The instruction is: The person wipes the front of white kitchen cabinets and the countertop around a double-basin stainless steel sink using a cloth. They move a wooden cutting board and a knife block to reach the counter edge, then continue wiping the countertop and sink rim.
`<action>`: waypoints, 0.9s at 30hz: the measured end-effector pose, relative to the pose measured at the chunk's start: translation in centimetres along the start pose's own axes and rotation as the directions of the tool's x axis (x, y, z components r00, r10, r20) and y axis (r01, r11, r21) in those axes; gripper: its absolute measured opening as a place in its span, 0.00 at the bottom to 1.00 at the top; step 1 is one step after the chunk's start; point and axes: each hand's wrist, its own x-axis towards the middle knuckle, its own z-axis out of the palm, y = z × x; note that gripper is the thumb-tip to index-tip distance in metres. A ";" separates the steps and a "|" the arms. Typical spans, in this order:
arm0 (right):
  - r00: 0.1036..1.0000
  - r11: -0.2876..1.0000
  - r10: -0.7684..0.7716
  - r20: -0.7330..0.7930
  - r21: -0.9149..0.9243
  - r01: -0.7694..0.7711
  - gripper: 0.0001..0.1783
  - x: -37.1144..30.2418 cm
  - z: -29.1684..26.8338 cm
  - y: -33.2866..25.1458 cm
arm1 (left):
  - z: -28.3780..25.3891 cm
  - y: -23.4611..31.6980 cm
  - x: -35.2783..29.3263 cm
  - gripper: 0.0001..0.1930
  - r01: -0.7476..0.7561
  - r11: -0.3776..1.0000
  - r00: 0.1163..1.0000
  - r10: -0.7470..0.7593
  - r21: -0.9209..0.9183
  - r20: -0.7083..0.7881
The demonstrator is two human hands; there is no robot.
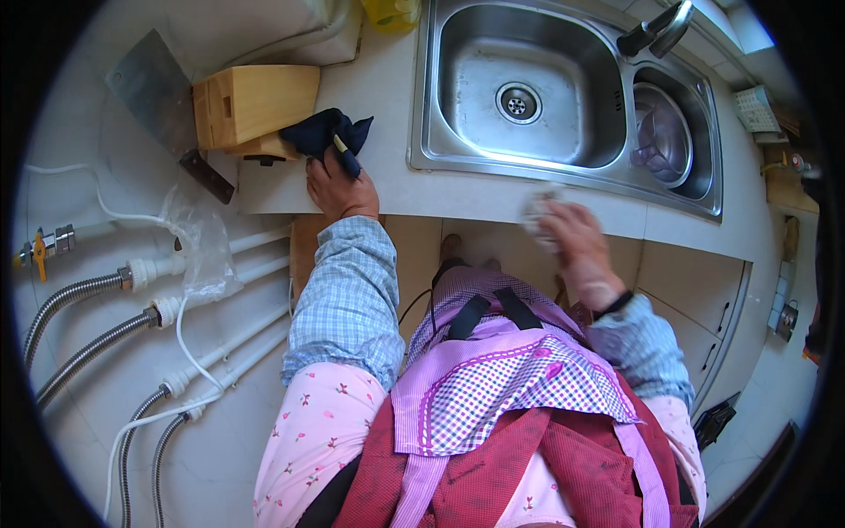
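Observation:
My left hand (341,189) is at the counter's front edge on the left, its fingers closed on a bunched dark blue cloth (326,132). A narrow cream strip (341,143) shows against the cloth by the fingers; I cannot make out what it is. The cloth touches a wooden knife block (264,104) lying on its side. In front of the sink, my right hand (576,242) grips a crumpled greyish-white rag (539,214), slightly blurred, over the counter's front edge.
A cleaver (157,92) juts out beside the block. The steel double-bowl sink (421,132) has a tap (656,33) behind it and a translucent bowl (660,132) in its smaller basin. Pipes with braided hoses (79,295) run at lower left, near a clear plastic bag (204,242).

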 end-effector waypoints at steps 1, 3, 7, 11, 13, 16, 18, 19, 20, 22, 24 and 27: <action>0.896 0.708 0.418 0.153 0.563 -0.427 0.23 -2.2 -1.0 3.0 | 0.0 0.0 0.0 0.17 0.004 1.000 1.000 -0.004 0.003 0.006; 0.580 0.015 0.794 0.184 0.947 -0.321 0.16 -6.1 -3.1 9.1 | 0.0 0.1 0.1 0.17 0.007 1.000 1.000 -0.007 0.005 0.010; 0.415 -0.117 0.873 0.256 0.936 -0.331 0.13 -8.2 -5.2 16.2 | -0.1 0.3 0.2 0.18 0.037 0.999 0.999 -0.037 0.000 0.035; 0.569 0.166 0.817 0.095 0.906 -0.389 0.16 -5.2 0.5 9.4 | -0.4 0.2 0.2 0.22 0.007 0.999 1.000 -0.008 0.046 0.024; 0.882 0.713 0.466 -0.065 0.617 -0.331 0.25 -2.1 2.4 3.9 | -0.5 0.2 0.2 0.23 -0.022 0.999 1.000 0.022 0.028 -0.018; 0.979 0.983 -0.165 0.122 0.107 0.152 0.33 4.0 3.1 -3.8 | -0.4 0.1 0.2 0.23 -0.026 1.000 0.999 0.026 0.002 -0.020; 0.940 0.942 -0.320 0.118 0.149 0.302 0.26 8.6 4.4 -8.5 | -0.4 0.1 0.2 0.22 -0.028 1.000 0.999 0.028 -0.001 -0.033; 0.908 0.919 -0.390 0.151 0.130 0.373 0.25 10.2 5.0 -10.3 | -0.4 0.1 0.2 0.20 0.007 1.000 1.000 -0.006 -0.015 0.005; 0.875 0.898 -0.432 0.218 0.196 0.395 0.27 11.7 5.6 -11.5 | -0.4 -0.1 0.3 0.18 0.041 0.999 0.998 -0.039 -0.036 0.048; 0.851 0.867 -0.486 0.197 0.229 0.442 0.21 13.3 6.6 -12.9 | -0.2 -0.2 0.6 0.15 0.017 0.997 0.999 -0.015 -0.073 0.033; 0.859 0.868 -0.484 0.167 0.216 0.448 0.19 13.4 6.9 -12.8 | -0.2 -0.3 0.6 0.15 -0.010 0.997 0.999 0.012 -0.072 0.031; 0.878 0.879 -0.465 0.109 0.176 0.444 0.18 11.3 5.2 -10.8 | -0.4 -0.3 0.4 0.17 -0.009 0.998 0.999 0.012 -0.058 0.046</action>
